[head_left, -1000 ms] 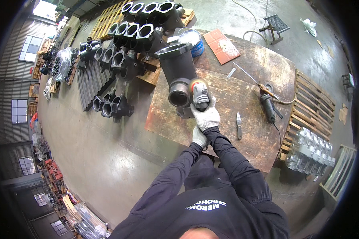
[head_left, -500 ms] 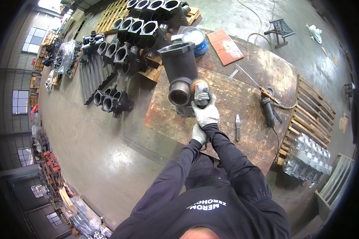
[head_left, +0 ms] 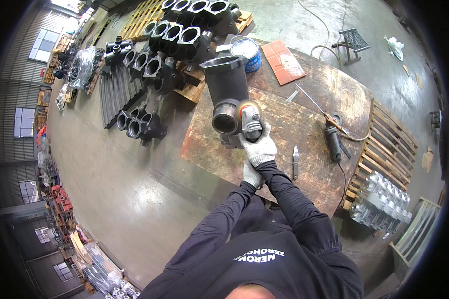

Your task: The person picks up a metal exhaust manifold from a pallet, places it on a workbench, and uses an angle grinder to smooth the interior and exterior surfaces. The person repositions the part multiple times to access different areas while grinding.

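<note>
A dark cast-metal pipe fitting [head_left: 228,85] stands on the worktable, its flanged end away from me and its round threaded opening near me. An angle grinder [head_left: 251,124] rests against the right side of this opening, its orange-edged disc touching or very close to the metal. My gloved right hand [head_left: 260,148] is closed round the grinder just behind its head. Below it, my gloved left hand [head_left: 253,175] is closed on the rear of the grinder, most of which my hands and sleeves hide.
A worn wooden tabletop [head_left: 219,162] carries a putty knife [head_left: 296,163], a second grinder [head_left: 333,142], an air blow gun [head_left: 329,118], a blue bucket [head_left: 253,64] and a reddish tile-like board [head_left: 283,61]. More castings [head_left: 177,37] crowd the far left. A wooden pallet [head_left: 384,149] lies at right.
The grinder's head has tilted slightly and its disc has shifted a little left against the opening's side. Both hands keep their grip. The whole view has shifted slightly.
</note>
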A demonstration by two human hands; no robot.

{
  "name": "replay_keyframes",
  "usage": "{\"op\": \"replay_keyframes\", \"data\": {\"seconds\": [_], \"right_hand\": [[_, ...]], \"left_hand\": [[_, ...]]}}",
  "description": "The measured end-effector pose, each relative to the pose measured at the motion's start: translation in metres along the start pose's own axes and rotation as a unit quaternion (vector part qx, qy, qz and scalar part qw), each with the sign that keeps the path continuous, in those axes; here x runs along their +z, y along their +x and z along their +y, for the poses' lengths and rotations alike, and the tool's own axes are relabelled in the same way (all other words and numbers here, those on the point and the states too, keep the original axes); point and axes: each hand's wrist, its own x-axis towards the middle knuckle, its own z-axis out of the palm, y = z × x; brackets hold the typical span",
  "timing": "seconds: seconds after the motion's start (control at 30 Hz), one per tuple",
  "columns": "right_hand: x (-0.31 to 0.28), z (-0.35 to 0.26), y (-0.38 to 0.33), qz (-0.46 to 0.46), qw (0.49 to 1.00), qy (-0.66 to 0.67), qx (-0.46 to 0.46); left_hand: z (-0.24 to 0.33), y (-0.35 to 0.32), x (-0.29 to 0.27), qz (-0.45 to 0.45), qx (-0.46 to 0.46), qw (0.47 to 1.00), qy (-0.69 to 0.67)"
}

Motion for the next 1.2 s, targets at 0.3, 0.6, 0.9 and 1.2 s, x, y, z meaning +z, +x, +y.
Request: {"op": "replay_keyframes", "data": {"seconds": [0.3, 0.6, 0.9, 1.2], "right_hand": [[-0.004, -0.004, -0.006, -0.001, 1.000, 0.025, 0.002], [0.010, -0.004, 0.022, 0.000, 1.000, -0.007, 0.028], [0.009, 0.002, 0.004, 0.023, 1.000, 0.001, -0.016], [0.002, -0.007, 0.011, -0.002, 1.000, -0.021, -0.005]], "left_hand": [[0.041, -0.014, 0.006, 0.018, -0.064, 0.997, 0.038], [-0.045, 0.046, -0.005, 0.046, 0.002, 0.998, -0.029], [-0.037, 0.021, 0.001, 0.044, 0.014, 0.980, -0.194], [0.018, 0.010, 0.009, -0.004, 0.007, 0.990, -0.138]]}}
